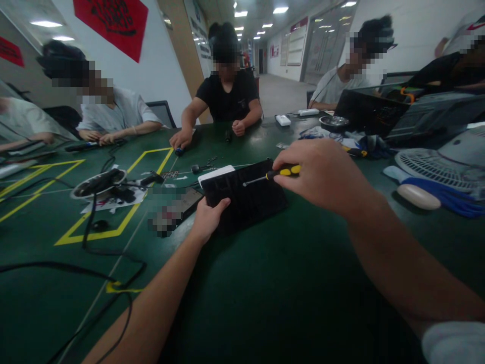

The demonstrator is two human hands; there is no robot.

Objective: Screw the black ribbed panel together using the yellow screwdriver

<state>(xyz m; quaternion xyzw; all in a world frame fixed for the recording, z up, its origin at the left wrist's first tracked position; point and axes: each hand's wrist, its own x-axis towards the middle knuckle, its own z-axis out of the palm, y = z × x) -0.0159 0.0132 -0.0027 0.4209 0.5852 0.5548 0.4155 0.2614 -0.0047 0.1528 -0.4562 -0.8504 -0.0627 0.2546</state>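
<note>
A flat black device (246, 199) with a white edge lies on the green table (265, 283) in front of me. My left hand (206, 218) grips its near left corner, thumb on top. My right hand (322, 174) is closed round the yellow-and-black handle of a small screwdriver (271, 176). The metal shaft points left, with its tip over the top face of the device.
Small screws and parts (202, 167) lie beyond the device. A round dish with black tools (99, 183) and cables (91, 242) sit at the left inside yellow tape lines. A white fan (443, 159), laptops (369, 114) and blue gloves (443, 194) crowd the right. Several people sit around the table.
</note>
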